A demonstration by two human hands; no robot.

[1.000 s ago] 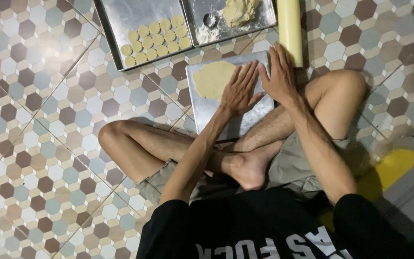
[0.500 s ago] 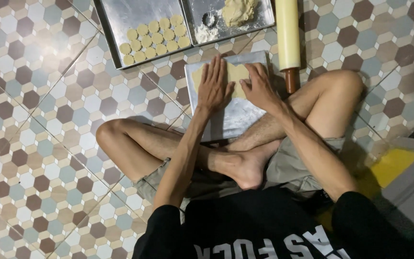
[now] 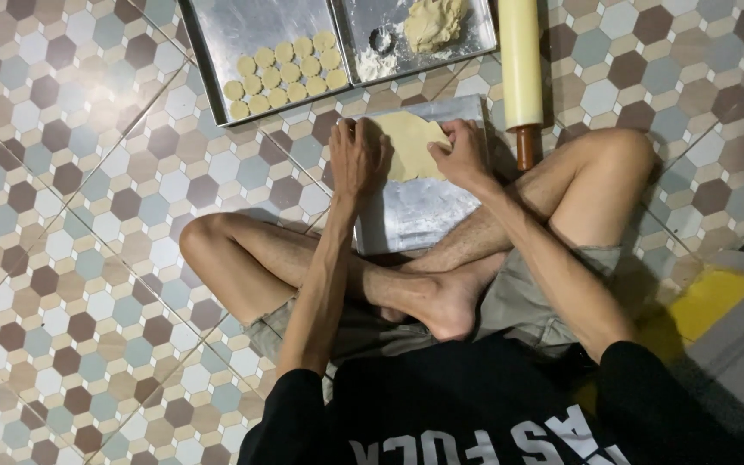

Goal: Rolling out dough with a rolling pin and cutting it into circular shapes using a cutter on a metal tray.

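Both hands have slid apart since the earlier frame, from overlapping atop the dough to flanking its two sides. Item 1: left hand (image 3: 356,157), palm down, fingers spread flat, resting on the 9 o'clock edge of the pale yellow flattened dough sheet (image 3: 412,142); gripping nothing. Item 2: right hand (image 3: 464,151), fingers curled loosely at the sheet's 3 o'clock edge, touching it; whether they pinch the edge cannot be told. Item 3: the dough sheet itself, lying on the far half of a rectangular silver metal tray (image 3: 419,211) set on the floor before the crossed legs; its long axis runs roughly 12 to 6 o'clock, directly between the two hands, each about equally near. Item 4: cream-coloured cylindrical rolling pin with brown handle (image 3: 520,65), at 2 o'clock from the right hand, just beside the tray, axis 12 to 6. Item 5: large silver baking sheet (image 3: 251,30) at 11 o'clock, carrying rows of small round yellow dough discs (image 3: 286,73). Item 6: second silver tray (image 3: 475,39) at 12 o'clock, holding a lump of yellow dough (image 3: 435,19), loose white flour (image 3: 372,62) and a small ring cutter (image 3: 381,40). Item 7: hexagon-patterned tiled floor (image 3: 88,215) beneath all.
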